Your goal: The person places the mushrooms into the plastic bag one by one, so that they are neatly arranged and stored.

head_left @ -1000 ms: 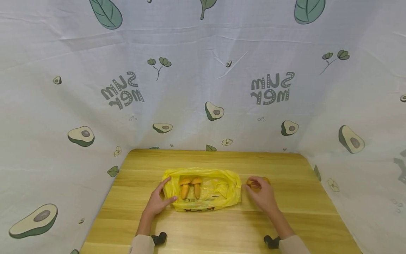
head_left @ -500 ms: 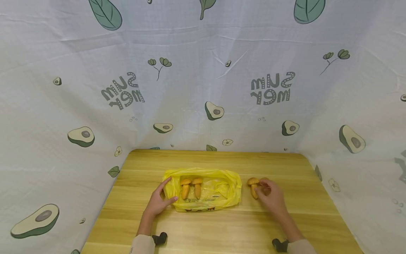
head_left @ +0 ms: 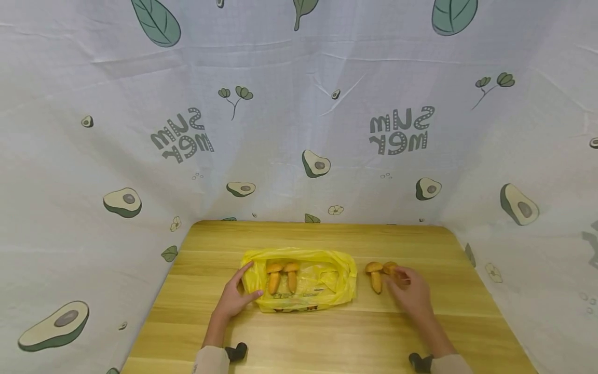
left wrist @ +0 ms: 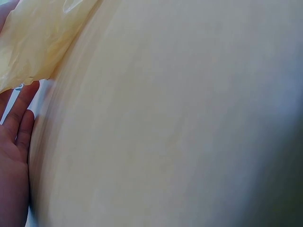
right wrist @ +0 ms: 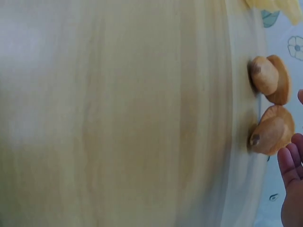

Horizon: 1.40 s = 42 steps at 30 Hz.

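Note:
A yellow plastic bag lies on the table with its mouth spread wide. Inside it, two orange-brown mushrooms lie side by side near the left end. My left hand rests on the bag's left side, thumb and index finger spread along the rim; the left wrist view shows straight fingers under the yellow film. Right of the bag, one mushroom lies on the wood, and a second mushroom touches or nearly touches it. Beside that second one is my right hand, fingers loosely bent, partly hiding its stem.
The wooden table stretches in front of the bag and around it. A white cloth printed with avocados and leaves hangs behind the table and along both sides. Black wrist mounts show beside both forearms.
My right hand has moved rightward, uncovering first one mushroom and then part of the second on the table. The left hand and the bag have stayed in place.

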Tool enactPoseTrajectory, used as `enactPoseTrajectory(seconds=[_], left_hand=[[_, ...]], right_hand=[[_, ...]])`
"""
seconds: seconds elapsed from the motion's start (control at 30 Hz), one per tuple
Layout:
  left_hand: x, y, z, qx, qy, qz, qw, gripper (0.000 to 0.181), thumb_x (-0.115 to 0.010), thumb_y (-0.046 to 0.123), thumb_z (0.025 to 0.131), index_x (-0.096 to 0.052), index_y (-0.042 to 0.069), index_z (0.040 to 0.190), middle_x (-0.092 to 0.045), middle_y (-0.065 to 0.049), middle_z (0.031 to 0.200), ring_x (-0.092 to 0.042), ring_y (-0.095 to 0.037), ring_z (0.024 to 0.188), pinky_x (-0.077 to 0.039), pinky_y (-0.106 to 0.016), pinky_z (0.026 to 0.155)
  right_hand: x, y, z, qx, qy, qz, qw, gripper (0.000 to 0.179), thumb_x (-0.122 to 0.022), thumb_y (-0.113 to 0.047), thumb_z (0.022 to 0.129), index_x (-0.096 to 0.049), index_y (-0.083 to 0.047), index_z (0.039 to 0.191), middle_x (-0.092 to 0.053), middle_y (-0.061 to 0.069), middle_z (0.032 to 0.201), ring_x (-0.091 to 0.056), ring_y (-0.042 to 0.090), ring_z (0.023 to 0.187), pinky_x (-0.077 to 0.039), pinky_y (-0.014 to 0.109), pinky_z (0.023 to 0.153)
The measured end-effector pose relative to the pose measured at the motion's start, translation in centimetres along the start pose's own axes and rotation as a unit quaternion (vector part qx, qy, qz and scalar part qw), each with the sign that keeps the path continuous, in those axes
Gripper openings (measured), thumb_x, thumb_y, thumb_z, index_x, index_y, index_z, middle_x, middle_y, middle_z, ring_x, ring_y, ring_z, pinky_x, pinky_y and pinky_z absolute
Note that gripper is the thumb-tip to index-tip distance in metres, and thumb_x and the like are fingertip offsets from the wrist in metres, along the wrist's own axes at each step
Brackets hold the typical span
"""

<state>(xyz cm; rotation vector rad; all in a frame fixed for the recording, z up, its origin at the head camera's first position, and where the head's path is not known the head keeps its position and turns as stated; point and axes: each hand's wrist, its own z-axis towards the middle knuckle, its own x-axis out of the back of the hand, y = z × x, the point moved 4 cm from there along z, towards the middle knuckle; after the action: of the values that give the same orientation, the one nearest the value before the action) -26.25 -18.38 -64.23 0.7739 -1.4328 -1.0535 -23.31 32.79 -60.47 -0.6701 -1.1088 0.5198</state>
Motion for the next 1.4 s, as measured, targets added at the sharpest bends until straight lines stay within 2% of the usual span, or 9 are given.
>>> enactPoseTrajectory(seconds=[0.13, 0.37, 0.63, 0.73, 0.9, 1.0, 1.1, 1.3, 1.4], left_hand=[[0.0, 0.0, 0.1, -0.001, 0.004, 0.003, 1.0, 0.089, -0.086, 0.033, 0.084, -0.039, 0.033, 0.159, -0.029, -0.012, 0.169, -0.022, -0.041, 0.157, -0.024, -0.063, 0.124], [0.0, 0.0, 0.0, -0.002, 0.003, 0.002, 1.0, 0.087, -0.086, 0.033, 0.085, -0.039, 0.031, 0.159, -0.029, -0.013, 0.169, -0.022, -0.042, 0.157, -0.023, -0.063, 0.124], [-0.2, 0.1, -0.1, 0.0, 0.01, -0.016, 0.9998, 0.086, -0.085, 0.022, 0.086, -0.04, 0.027, 0.159, -0.028, -0.015, 0.169, -0.02, -0.043, 0.157, -0.021, -0.064, 0.125], [-0.3, 0.7, -0.3, 0.004, 0.015, -0.02, 0.9997, 0.087, -0.085, 0.019, 0.086, -0.04, 0.022, 0.159, -0.027, -0.018, 0.169, -0.019, -0.045, 0.157, -0.019, -0.066, 0.124], [0.0, 3.0, -1.0, 0.003, 0.01, -0.025, 0.9996, 0.087, -0.084, 0.017, 0.086, -0.038, 0.013, 0.16, -0.026, -0.022, 0.168, -0.019, -0.047, 0.156, -0.02, -0.066, 0.124], [0.1, 3.8, -1.3, -0.009, 0.011, -0.017, 0.9998, 0.085, -0.083, 0.015, 0.086, -0.04, 0.011, 0.159, -0.028, -0.024, 0.167, -0.022, -0.05, 0.154, -0.023, -0.068, 0.122], [0.1, 3.9, -1.3, -0.018, 0.017, -0.016, 0.9996, 0.084, -0.083, 0.014, 0.085, -0.041, 0.011, 0.158, -0.031, -0.025, 0.166, -0.023, -0.051, 0.153, -0.024, -0.069, 0.121], [0.4, 4.0, -1.2, -0.013, 0.012, -0.008, 0.9998, 0.086, -0.084, 0.016, 0.085, -0.04, 0.009, 0.159, -0.031, -0.023, 0.166, -0.023, -0.049, 0.154, -0.025, -0.068, 0.121], [0.2, 3.1, -0.9, -0.009, 0.015, -0.006, 0.9998, 0.087, -0.084, 0.016, 0.085, -0.039, 0.01, 0.159, -0.029, -0.022, 0.167, -0.021, -0.048, 0.155, -0.023, -0.068, 0.122]], right_hand=[[0.2, 0.8, -0.1, -0.017, -0.011, -0.005, 0.9998, 0.045, -0.079, -0.029, 0.092, -0.067, 0.001, 0.124, -0.07, 0.022, 0.118, -0.064, 0.034, 0.105, -0.044, 0.012, 0.08], [0.1, 1.9, -0.2, -0.038, -0.028, -0.023, 0.9986, 0.053, -0.077, -0.036, 0.093, -0.064, 0.002, 0.128, -0.068, 0.025, 0.125, -0.065, 0.039, 0.112, -0.052, 0.032, 0.088], [0.0, 2.0, -0.3, -0.031, -0.034, -0.022, 0.9987, 0.053, -0.079, -0.029, 0.091, -0.063, 0.006, 0.128, -0.07, 0.026, 0.114, -0.067, 0.036, 0.102, -0.052, 0.019, 0.077], [-0.1, 1.9, -0.3, -0.037, -0.049, -0.02, 0.9979, 0.053, -0.077, -0.027, 0.092, -0.061, 0.007, 0.129, -0.07, 0.026, 0.114, -0.068, 0.036, 0.101, -0.052, 0.019, 0.076], [-0.3, 1.9, -0.3, -0.047, -0.07, -0.024, 0.9961, 0.053, -0.075, -0.027, 0.093, -0.059, 0.007, 0.131, -0.07, 0.026, 0.114, -0.068, 0.035, 0.102, -0.053, 0.022, 0.077], [-0.4, 1.9, -0.3, -0.047, -0.068, -0.023, 0.9963, 0.053, -0.075, -0.026, 0.094, -0.059, 0.008, 0.131, -0.07, 0.026, 0.114, -0.067, 0.035, 0.103, -0.054, 0.023, 0.078], [-0.4, 2.0, -0.3, -0.042, -0.057, -0.024, 0.9972, 0.05, -0.075, -0.024, 0.093, -0.06, 0.009, 0.129, -0.07, 0.025, 0.111, -0.067, 0.032, 0.1, -0.053, 0.021, 0.077], [-0.5, 2.2, -0.3, -0.035, -0.029, -0.012, 0.9989, 0.045, -0.08, -0.019, 0.09, -0.064, 0.007, 0.123, -0.071, 0.02, 0.104, -0.06, 0.009, 0.087, -0.05, 0.015, 0.072], [-0.5, 2.2, -0.3, -0.038, -0.027, -0.003, 0.9989, 0.045, -0.08, -0.018, 0.09, -0.064, 0.007, 0.123, -0.07, 0.02, 0.104, -0.056, 0.002, 0.086, -0.049, 0.012, 0.071]])
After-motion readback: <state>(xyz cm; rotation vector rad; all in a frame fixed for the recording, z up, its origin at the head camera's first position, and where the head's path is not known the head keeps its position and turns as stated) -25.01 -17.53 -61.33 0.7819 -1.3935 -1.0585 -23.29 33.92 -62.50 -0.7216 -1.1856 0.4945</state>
